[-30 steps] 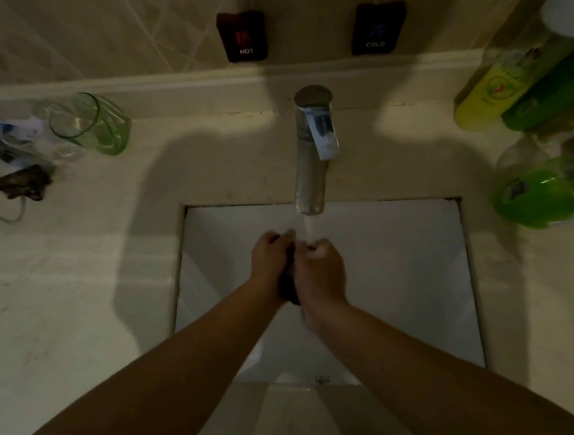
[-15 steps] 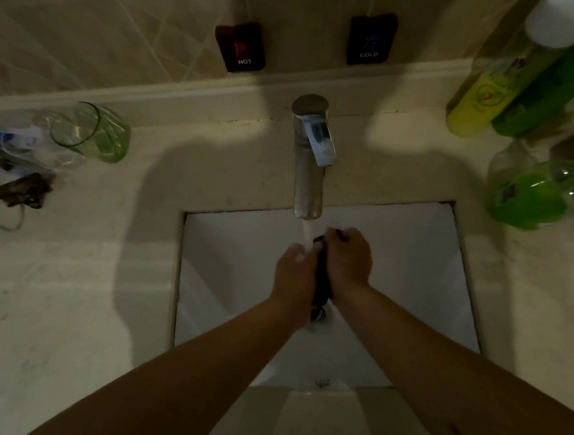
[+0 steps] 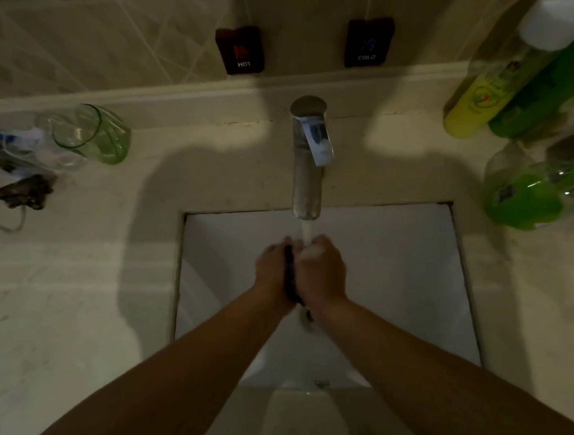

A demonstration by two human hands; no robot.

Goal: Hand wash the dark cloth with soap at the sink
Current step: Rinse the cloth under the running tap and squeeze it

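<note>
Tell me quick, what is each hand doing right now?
Left hand: closed on the dark cloth, under the tap's stream.
Right hand: closed on the same cloth, pressed against the left.

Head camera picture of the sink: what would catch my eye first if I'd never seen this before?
First, the two hands, left hand and right hand, pressed together around a dark cloth over the white sink, right under the water running from the metal faucet. Next, the HOT tag and COLD tag on the wall behind, and the bright green bottles on the counter's right.
</note>
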